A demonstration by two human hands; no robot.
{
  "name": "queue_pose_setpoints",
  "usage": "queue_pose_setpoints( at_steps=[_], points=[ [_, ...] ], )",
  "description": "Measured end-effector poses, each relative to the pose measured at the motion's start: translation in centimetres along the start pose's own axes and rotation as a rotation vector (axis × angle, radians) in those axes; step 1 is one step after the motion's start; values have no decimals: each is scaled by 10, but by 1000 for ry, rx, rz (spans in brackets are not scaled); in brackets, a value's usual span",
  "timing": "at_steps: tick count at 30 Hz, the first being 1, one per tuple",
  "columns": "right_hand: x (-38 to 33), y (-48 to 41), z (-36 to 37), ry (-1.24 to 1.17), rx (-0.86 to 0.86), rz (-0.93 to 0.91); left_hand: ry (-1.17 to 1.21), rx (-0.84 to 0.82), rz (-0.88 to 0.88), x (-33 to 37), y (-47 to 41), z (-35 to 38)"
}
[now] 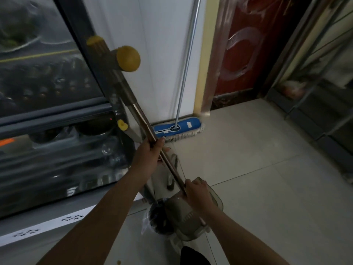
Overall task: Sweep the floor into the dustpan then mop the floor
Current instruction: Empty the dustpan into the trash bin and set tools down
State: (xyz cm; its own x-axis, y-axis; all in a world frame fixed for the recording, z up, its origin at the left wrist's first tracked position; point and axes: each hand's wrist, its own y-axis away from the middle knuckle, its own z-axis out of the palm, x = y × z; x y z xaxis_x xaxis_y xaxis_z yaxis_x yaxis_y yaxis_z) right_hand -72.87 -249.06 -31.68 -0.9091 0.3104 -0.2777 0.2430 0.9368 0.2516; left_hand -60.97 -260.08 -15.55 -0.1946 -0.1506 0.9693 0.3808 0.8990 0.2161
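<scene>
A person grips a pair of long metal handles (142, 116), each topped with a yellow cap (128, 58), that slant from 11 o'clock down through the middle of the view. The left hand (150, 152), just below centre, is wrapped around the shafts with fingers curled tight and thumb across the top; it cannot be told whether it grips one shaft or both. The right hand (197, 192), at 5 o'clock from the left, closes its fingers round the lower end of a shaft where it meets a smoky grey dustpan (183, 217). The dustpan hangs tilted at 6 o'clock, its body overlapping the rim of a dark waste bin (156, 220) lined with a clear plastic bag; whether the two touch cannot be told.

The mop (177, 128) stands at 12 o'clock from the left hand. Its flat blue head with a pale fringe lies on the floor (257, 169) at the foot of a white wall (162, 54), and its silver pole leans up that wall to the top edge. Neither hand touches it.

A glass-fronted display cabinet (47, 83) fills the 9 o'clock side, a red door (248, 54) stands at 1 o'clock, and pale tiles spread toward 3 o'clock.
</scene>
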Motion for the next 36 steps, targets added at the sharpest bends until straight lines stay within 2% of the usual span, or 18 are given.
queue_pose_setpoints(
  at_steps=[7, 15, 21, 28, 32, 36],
  points=[
    [29, -54, -34, 9, -18, 31, -66, -100, 9, 34, -67, 32],
    [54, -98, -82, -149, -70, 104, -94, -192, 59, 61, -117, 63],
    [58, -118, -123, -442, 19, 174, -129, -315, 99, 76, -152, 82],
    [68, -139, -175, -578, 59, 202, -260, -467, 176, 77, -176, 100],
    [72, -147, -192, -652, 70, 200, -291, -541, 153, 85, -186, 110],
    [88, -165, -205, -668, 105, 205, -232, -588, 36, 92, -202, 126]
  ],
)
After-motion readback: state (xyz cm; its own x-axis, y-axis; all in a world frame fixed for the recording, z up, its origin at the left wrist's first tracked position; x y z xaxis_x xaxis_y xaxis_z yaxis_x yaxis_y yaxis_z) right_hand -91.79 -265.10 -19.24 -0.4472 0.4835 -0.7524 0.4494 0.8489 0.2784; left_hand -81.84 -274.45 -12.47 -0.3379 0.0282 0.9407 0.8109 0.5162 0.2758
